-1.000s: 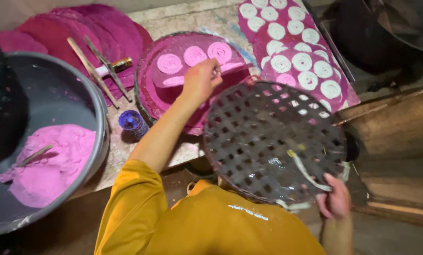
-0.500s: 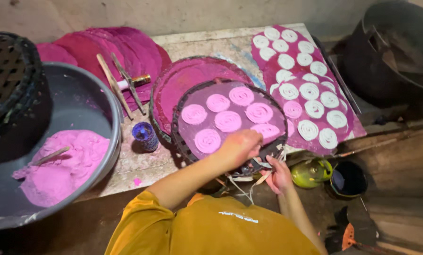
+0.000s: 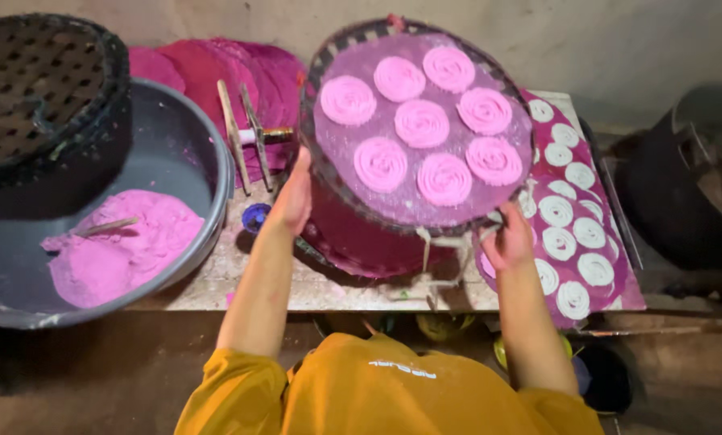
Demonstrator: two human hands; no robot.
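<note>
A round woven tray (image 3: 341, 187), lined with purple cloth and carrying seven pink spirals (image 3: 422, 122), is being held tilted above the tabletop (image 3: 328, 286). The left hand (image 3: 293, 200) is pressing its fingers, held close together, against the tray's left rim. The right hand (image 3: 506, 240) is gripping the lower right rim, fingers curled under it. Just below the fingers another purple tray (image 3: 361, 246) is lying. Right of the right hand, white spirals (image 3: 574, 211) are sitting on pink cloth. Left of the left hand, a grey basin (image 3: 190, 157) is holding pink dough (image 3: 115, 251), a dark basket (image 3: 43, 97) resting on its rim.
</note>
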